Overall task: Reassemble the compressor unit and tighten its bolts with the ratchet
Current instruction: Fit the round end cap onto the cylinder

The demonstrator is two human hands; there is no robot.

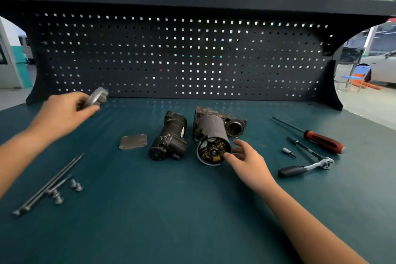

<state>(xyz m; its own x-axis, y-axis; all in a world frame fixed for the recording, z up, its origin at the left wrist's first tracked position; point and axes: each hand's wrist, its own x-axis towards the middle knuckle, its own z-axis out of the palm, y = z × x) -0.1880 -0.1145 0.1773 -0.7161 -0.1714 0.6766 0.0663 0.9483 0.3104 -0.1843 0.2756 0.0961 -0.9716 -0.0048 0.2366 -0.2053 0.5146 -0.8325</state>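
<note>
Teal bench mat (pixel 171 221) is holding the whole mess: nearest me on the left, the long bolts (pixel 49 184) and short screws (pixel 76 185) are lying loose. My right hand (pixel 249 163) is hovering with fingers slack and spread, gripping nothing, thumb touching the open end of the compressor unit (pixel 212 135), which is lying on its side mid-mat. The ratchet (pixel 306 165) and a red-handled screwdriver (pixel 310 135) are sitting off to its right, a black housing (pixel 169 135) and flat plate (pixel 133 141) are lying to its left, and further back my left hand (pixel 64 111) is gripping a blurry grey metal cap (pixel 96 97) in front of the pegboard (pixel 182 55).
</note>
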